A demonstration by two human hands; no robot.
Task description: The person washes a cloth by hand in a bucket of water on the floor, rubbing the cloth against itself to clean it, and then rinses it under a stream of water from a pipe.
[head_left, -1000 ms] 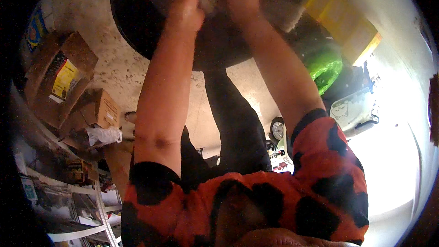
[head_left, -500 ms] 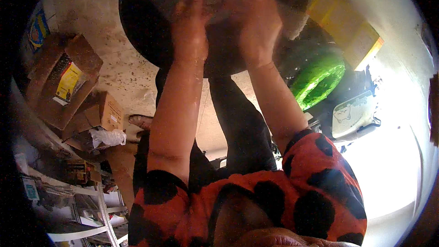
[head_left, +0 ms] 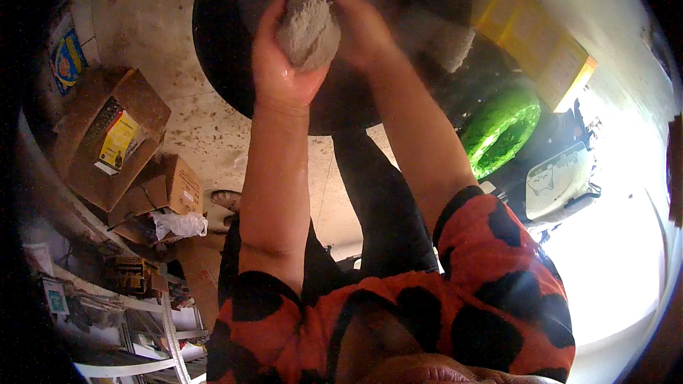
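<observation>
At nine o'clock an open cardboard box (head_left: pixel 82 160) sits on the speckled floor (head_left: pixel 196 124), something yellow (head_left: pixel 117 141) showing inside. Just below it is a smaller carton (head_left: pixel 183 186) with a crumpled white bag (head_left: pixel 179 225) against it. Toward ten lies a blue-and-yellow packet (head_left: pixel 67 62); between seven and eight stands a cluttered shelf (head_left: pixel 168 327). A yellow box (head_left: pixel 551 64) is at two, a shiny green ring (head_left: pixel 525 117) below it, and a pale bin (head_left: pixel 558 179) (a cat-like face drawn on it) at three.

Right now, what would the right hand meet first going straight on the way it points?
Most likely the upper end of the grey lump cupped in the left hand; depth is unclear, so the right hand might be touching it.
</observation>
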